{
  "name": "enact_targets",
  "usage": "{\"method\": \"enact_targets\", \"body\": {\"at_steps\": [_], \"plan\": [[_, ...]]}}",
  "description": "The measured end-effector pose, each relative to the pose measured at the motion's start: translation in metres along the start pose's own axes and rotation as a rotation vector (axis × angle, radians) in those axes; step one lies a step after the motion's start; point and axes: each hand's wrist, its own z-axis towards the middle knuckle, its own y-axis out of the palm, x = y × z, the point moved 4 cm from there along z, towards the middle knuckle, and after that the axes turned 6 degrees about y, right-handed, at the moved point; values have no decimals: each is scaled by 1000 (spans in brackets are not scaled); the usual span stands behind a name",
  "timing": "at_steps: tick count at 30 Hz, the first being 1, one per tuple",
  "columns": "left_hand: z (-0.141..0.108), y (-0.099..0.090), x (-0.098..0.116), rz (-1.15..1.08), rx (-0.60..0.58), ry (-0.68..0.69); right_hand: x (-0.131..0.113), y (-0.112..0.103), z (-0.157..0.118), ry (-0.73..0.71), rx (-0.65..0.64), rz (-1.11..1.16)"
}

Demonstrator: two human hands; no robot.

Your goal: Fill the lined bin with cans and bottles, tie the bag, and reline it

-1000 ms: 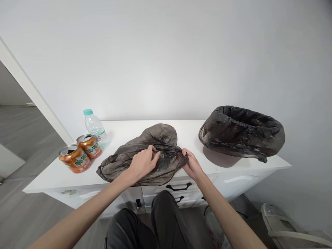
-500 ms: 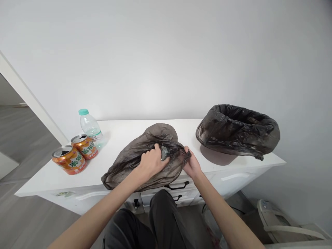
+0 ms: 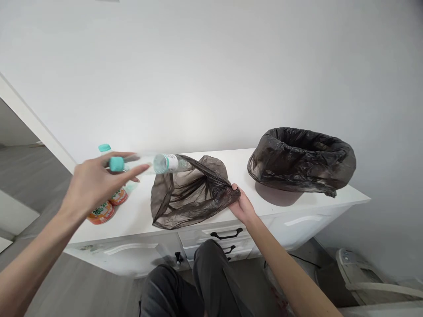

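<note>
My left hand (image 3: 95, 178) grips a clear plastic bottle (image 3: 172, 164) with a teal cap by its upper part, the fingers slightly blurred. The bottle lies nearly level in the air, its far end at the edge of a dark translucent plastic bag (image 3: 194, 193). That bag rests on the white cabinet top, its mouth spread towards the left. My right hand (image 3: 243, 204) pinches the bag's gathered right end. Behind my left hand stand a second teal-capped bottle (image 3: 105, 148) and two orange cans (image 3: 102, 213), partly hidden.
A round bin (image 3: 277, 193) lined with a dark bag (image 3: 297, 165) stands at the right of the cabinet top (image 3: 139, 215). Drawers with black handles (image 3: 226, 233) face me below. The wall rises behind. A pale appliance (image 3: 357, 273) sits at the lower right.
My left hand has come out of the bag and moved left and up, bringing the bottle along. The bag's mouth now gapes wider. My right hand keeps its hold on the bag.
</note>
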Motion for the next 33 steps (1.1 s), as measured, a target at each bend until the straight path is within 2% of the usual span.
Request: {"method": "enact_targets", "body": {"at_steps": [2, 4, 7, 10, 12, 16, 19, 24, 33], "plan": [[6, -15, 3, -84, 78, -73, -1, 0, -1, -5, -7, 1], [14, -21, 4, -236, 198, -138, -1, 1, -1, -14, -19, -1], [30, -17, -7, -470, 395, -201, -2, 0, 0, -31, -17, -10], [47, -8, -22, -479, 512, -223, -2, -2, 1, -29, -1, -7], [54, -3, -28, -338, 477, -205, -1, -3, 2, -19, 2, 5], [62, 12, -34, -25, 194, -154, -1, -3, 3, -14, -1, 37], [65, 22, -45, 132, 52, -112, -1, -3, 4, -19, -13, 38], [66, 33, -65, 212, -25, -124, -1, -3, 4, -10, -22, 42], [56, 40, -70, 201, -104, -168, -2, 1, 0, 5, -27, 34]]}}
